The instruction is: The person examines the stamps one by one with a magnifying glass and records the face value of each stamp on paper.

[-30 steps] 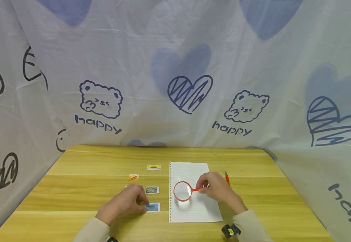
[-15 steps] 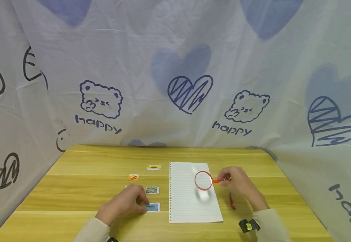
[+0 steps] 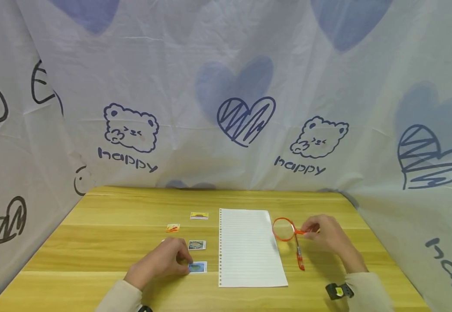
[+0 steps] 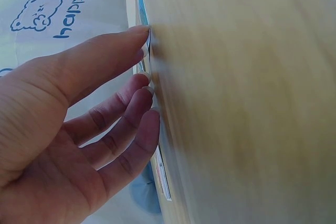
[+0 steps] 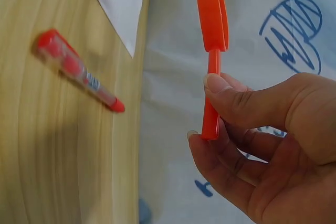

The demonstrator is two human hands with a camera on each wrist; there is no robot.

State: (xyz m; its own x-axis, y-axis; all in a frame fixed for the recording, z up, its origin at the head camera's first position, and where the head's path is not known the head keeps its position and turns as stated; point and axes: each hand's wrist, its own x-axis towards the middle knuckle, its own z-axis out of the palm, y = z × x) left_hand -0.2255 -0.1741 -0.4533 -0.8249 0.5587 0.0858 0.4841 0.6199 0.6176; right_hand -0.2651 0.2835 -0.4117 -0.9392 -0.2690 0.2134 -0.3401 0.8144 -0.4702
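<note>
My right hand (image 3: 327, 234) pinches the handle of a red magnifying glass (image 5: 211, 30) between thumb and fingers. The lens is raised just past the right edge of the lined paper (image 3: 249, 251) and overlaps the tip of a red pen (image 3: 300, 258) in the head view. My left hand (image 3: 167, 260) rests on the table, thumb and index finger at the left edge of a small blue stamp (image 3: 199, 267). In the left wrist view the thumb tip lies against the stamp (image 4: 142, 4), with the other fingers loosely bent.
Beyond the blue stamp lie a green stamp (image 3: 197, 245), an orange-red stamp (image 3: 173, 228) and a yellow stamp (image 3: 199, 216). Part of a pale piece shows behind the left hand. A printed cloth (image 3: 195, 151) hangs along the table's (image 3: 124, 208) back and sides.
My right hand has carried the magnifying glass rightward from over the paper to beyond its right edge. The pen has come into fuller view. My left hand has stayed at the blue stamp.
</note>
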